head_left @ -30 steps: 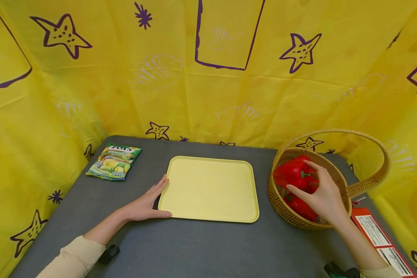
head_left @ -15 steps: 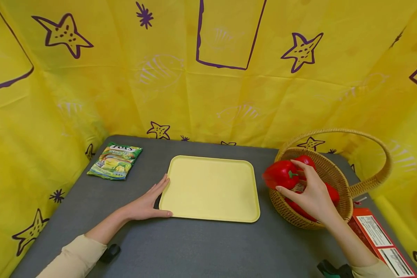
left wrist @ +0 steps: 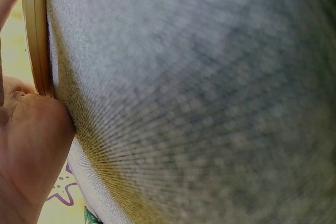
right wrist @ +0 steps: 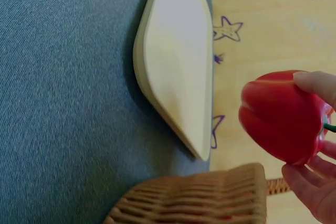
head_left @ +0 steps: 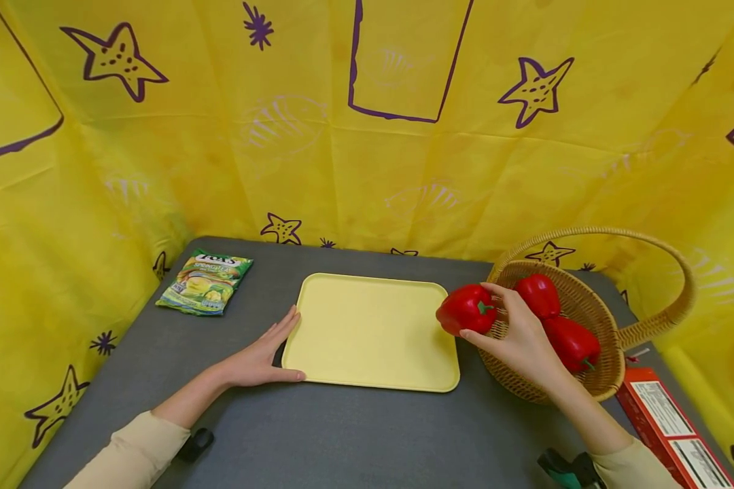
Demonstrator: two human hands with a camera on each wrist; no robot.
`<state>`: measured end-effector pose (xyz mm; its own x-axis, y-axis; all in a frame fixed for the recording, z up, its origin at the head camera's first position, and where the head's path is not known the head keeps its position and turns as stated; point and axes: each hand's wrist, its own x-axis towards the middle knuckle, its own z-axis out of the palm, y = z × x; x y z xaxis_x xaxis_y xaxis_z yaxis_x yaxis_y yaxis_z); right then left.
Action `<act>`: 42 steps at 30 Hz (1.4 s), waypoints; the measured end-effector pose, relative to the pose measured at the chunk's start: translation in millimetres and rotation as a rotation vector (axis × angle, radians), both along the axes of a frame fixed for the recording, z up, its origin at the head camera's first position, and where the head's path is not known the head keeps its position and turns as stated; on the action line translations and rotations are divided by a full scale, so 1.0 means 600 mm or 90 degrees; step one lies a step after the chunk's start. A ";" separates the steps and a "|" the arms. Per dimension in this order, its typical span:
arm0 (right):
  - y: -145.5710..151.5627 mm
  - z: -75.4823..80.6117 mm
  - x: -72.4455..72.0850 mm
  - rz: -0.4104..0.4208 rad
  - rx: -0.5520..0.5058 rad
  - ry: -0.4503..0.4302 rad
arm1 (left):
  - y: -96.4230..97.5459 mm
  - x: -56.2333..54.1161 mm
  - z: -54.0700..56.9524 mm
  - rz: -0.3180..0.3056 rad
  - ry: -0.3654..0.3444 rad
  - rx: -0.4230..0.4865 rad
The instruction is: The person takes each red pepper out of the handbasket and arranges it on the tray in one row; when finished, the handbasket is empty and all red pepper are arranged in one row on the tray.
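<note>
In the head view my right hand (head_left: 522,339) pinches a red bell pepper (head_left: 465,312) between thumb and fingers, over the tray's right edge. The right wrist view shows the same pepper (right wrist: 283,116) held up, its green stem towards the palm. The pale yellow tray (head_left: 367,333) lies flat on the dark grey table. At its left side my left hand (head_left: 257,360) rests with fingers spread along the edge and the thumb at the near corner. To the right stands a wicker basket (head_left: 610,333) with two more red bell peppers (head_left: 538,295) inside.
A green candy bag (head_left: 208,284) lies at the back left of the table. Beside the basket is a red box (head_left: 667,421) with white labels. The basket's tall handle (head_left: 654,326) arches up at the right. A yellow patterned cloth (head_left: 404,163) hangs behind the table.
My right hand has lifted the bell pepper out of the basket and carried it left to the tray's right edge. My left hand has stayed at the tray.
</note>
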<state>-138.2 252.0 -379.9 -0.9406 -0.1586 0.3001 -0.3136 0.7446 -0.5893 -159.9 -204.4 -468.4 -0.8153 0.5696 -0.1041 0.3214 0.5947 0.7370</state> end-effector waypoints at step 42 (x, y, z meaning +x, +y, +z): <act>-0.144 -0.065 -0.059 0.155 -0.035 -0.033 | -0.001 -0.001 0.000 -0.002 -0.003 0.004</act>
<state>-173.6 165.5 -418.7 -0.8912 -0.3672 0.2664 -0.4477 0.6168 -0.6474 -160.2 -204.9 -468.6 -0.8132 0.5724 -0.1051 0.3191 0.5896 0.7420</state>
